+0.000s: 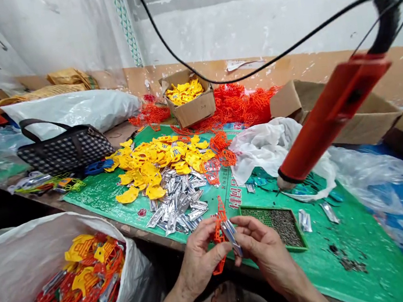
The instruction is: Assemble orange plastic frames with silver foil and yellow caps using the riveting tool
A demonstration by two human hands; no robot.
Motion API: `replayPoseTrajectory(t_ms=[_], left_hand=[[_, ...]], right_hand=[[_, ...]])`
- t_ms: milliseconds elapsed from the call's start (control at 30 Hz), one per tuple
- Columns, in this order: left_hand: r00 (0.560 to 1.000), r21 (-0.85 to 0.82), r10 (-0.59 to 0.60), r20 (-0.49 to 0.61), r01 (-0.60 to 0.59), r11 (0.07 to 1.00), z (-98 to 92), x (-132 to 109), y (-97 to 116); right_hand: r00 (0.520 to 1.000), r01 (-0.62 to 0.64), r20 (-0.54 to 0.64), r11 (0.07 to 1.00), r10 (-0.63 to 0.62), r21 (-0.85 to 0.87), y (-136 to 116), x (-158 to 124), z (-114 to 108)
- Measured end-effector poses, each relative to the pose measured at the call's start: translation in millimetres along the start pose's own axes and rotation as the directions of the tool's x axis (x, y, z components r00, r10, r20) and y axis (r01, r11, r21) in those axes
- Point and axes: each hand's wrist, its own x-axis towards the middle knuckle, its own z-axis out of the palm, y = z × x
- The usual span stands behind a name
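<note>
Close in front of me, at the table's near edge, my left hand [203,252] pinches an orange openwork plastic frame [219,235]. My right hand [260,244] grips a shiny silver-and-blue plastic piece [231,236] and holds it against that frame. Parts of both pieces are hidden by my fingers. Beyond my left hand lies a heap of similar silver pieces [178,201], with a pile of yellow plastic parts [158,159] behind it. Right of my hands sits a green tray [302,239] of small dark metal screws or pins.
A red electric screwdriver [331,124] hangs on a cable over the table's right side. A white bag [122,226] of assembled pieces stands at lower left. At the back are a cardboard box [196,109] of yellow parts, orange frames [243,103] and a checked handbag [64,151].
</note>
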Motion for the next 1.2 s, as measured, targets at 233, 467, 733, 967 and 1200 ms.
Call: replayPoseTrajectory(t_ms=[233, 467, 733, 967, 1200], left_hand=[[0.975, -0.386, -0.211, 0.062, 0.218, 0.896, -10.5, -15.9, 5.9], [0.952, -0.713, -0.304, 0.023, 0.229, 0.663, -23.5, -17.5, 13.6], [0.906, -0.834, -0.422, 0.037, 0.261, 0.486, -35.4, -21.8, 14.2], [0.885, -0.847, -0.463, -0.042, 0.215, 0.487, -48.6, -20.8, 16.2], [0.878, -0.82, -0.471, -0.081, 0.21, 0.533, -51.5, -17.6, 13.9]], right_hand=[[1.0, -0.027, 0.013, 0.999, 0.028, -0.041, 6.5, -3.7, 17.8], [0.993, 0.098, -0.03, 0.958, -0.11, -0.27, 6.7, 14.4, 14.7], [0.908, 0.314, 0.133, 0.434, -0.398, -0.844, 9.5, 47.0, -9.1], [0.965, 0.179, 0.25, -0.487, -0.083, -0.855, 14.0, 29.2, 19.5], [0.956, 0.267, 0.293, -0.446, 0.012, -0.854, 1.6, 18.0, 24.1]])
